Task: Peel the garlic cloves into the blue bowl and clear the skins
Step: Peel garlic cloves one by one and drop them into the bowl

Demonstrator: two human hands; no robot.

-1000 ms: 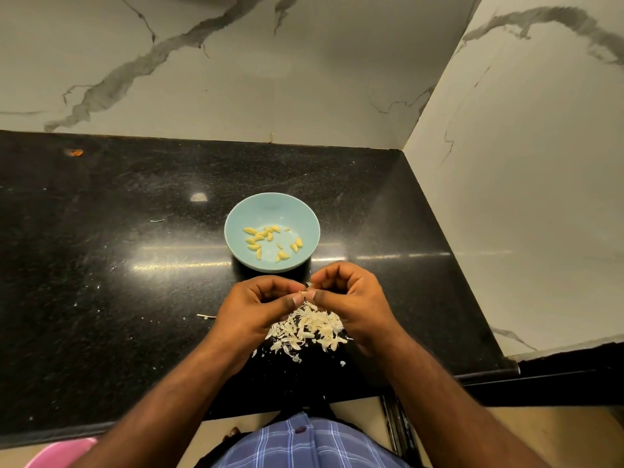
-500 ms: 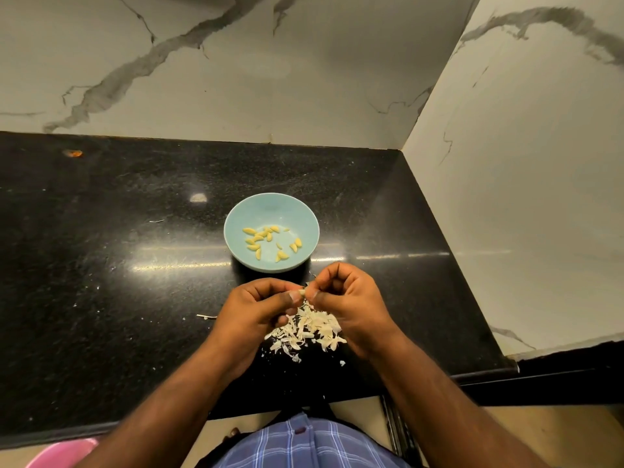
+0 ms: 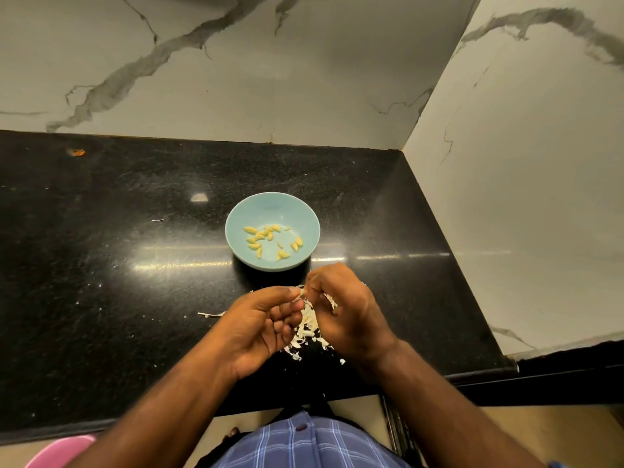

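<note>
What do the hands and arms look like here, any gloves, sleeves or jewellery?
Both are bare: the left hand and right hand wear no gloves, and no rings, watch or bands show on fingers or wrists. The forearms are uncovered right down to the bottom edge of the frame, so no sleeves appear. The only clothing in view is a blue plaid shirt with dark buttons at the bottom edge.

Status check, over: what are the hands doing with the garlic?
Left hand and right hand pinching one clove above skin pile. Peeled cloves in blue bowl. Nothing in the way.
</note>
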